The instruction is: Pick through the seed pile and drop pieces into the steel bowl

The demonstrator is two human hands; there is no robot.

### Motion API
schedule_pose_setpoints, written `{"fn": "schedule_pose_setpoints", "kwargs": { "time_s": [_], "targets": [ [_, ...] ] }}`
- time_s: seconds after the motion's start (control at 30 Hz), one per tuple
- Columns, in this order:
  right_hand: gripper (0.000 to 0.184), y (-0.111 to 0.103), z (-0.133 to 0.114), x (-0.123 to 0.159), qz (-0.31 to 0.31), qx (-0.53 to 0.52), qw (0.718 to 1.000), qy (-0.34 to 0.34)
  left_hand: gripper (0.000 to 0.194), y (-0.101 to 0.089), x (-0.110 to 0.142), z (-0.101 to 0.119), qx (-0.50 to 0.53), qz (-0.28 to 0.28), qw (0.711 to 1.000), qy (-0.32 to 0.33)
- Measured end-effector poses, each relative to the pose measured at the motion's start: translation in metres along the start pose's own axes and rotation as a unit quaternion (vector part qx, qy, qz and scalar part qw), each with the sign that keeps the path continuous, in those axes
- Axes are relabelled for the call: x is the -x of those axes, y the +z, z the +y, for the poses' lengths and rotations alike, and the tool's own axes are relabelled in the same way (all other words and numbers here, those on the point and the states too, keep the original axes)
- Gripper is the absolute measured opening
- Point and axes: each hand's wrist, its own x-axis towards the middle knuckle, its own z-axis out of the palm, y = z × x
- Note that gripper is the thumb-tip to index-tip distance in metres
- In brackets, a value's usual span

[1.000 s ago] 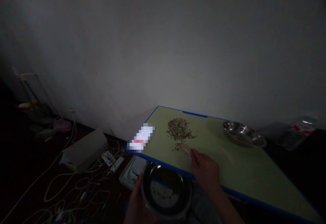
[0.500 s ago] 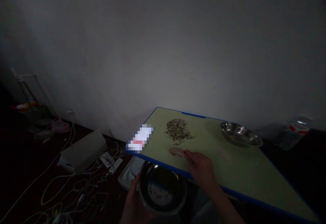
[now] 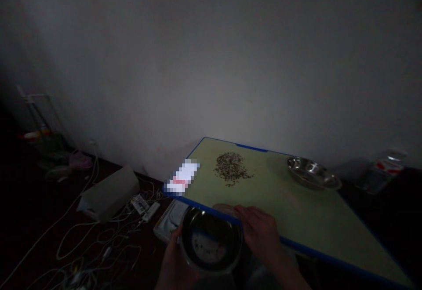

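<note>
At the near edge of the green table (image 3: 316, 224), my left hand (image 3: 173, 257) grips the side of a round metal bowl (image 3: 187, 237). The bowl is tilted, its mouth below the tabletop, and a few small dark bits lie on its bottom. My right hand (image 3: 259, 230) is closed on a clear, rounded plastic piece (image 3: 222, 207) at the blue table edge, just over the bowl's rim; its exact kind is unclear. Beyond it on the tabletop lies a loose scatter of small brown beans or seeds (image 3: 230, 167).
A second metal bowl (image 3: 308, 175) stands at the table's far right. A pixelated bright rectangle (image 3: 182, 178) covers the left corner. A large clear bottle (image 3: 380, 173) is off to the right. White cables (image 3: 108, 237) and a pale box (image 3: 108, 191) lie on the floor at left.
My right hand has drawn the clear plastic piece toward me, from the tabletop to the near edge by the bowl. The bowl in my left hand has hardly moved.
</note>
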Motion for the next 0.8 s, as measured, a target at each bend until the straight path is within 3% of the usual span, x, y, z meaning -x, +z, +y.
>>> {"fn": "schedule_pose_setpoints", "kwargs": {
  "time_s": [0.23,0.43,0.57,0.67,0.8],
  "targets": [
    [0.029,-0.006,0.007,-0.005,0.007,0.011,1.0,0.025,0.037,0.004,0.004,-0.002,0.004,-0.01,1.0,-0.006],
    [0.036,-0.02,0.054,-0.004,0.057,0.144,0.983,0.098,0.031,-0.002,-0.002,-0.002,-0.003,-0.014,1.0,0.004],
    [0.034,-0.025,0.081,-0.005,0.033,0.21,0.967,0.139,0.032,-0.008,-0.006,-0.005,-0.003,-0.003,1.0,-0.019],
    [0.031,-0.021,0.093,-0.019,0.014,0.165,0.974,0.157,0.032,-0.012,-0.008,-0.007,-0.007,0.001,0.999,-0.038],
    [0.025,-0.013,0.091,-0.053,-0.003,0.016,0.985,0.174,0.038,-0.012,-0.008,-0.009,-0.01,-0.021,0.998,-0.059]
  ]
}}
